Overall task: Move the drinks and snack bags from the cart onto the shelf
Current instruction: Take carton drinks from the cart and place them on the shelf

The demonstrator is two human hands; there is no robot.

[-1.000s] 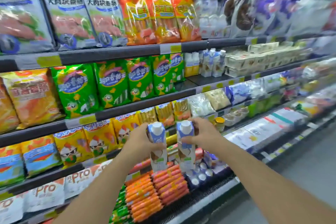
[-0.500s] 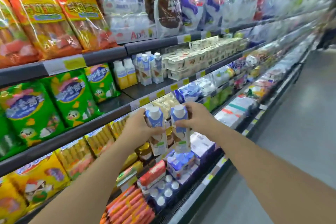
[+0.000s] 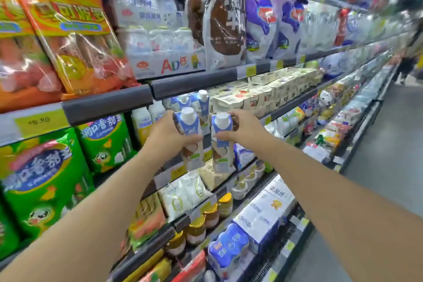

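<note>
Two cartons up, heading for the drinks shelf.

My left hand (image 3: 166,137) wraps its fingers (image 3: 194,138) tight round one carton (image 3: 191,142), and my right hand (image 3: 242,129) pinches the other carton (image 3: 220,142) near its cap; both stand upright, side by side, so I judge they can slide in together. Just beyond my fingertips, matching cartons (image 3: 199,104) wait on the shelf (image 3: 265,119), between yellow bottles (image 3: 142,121) and cream boxes (image 3: 251,96).
</note>
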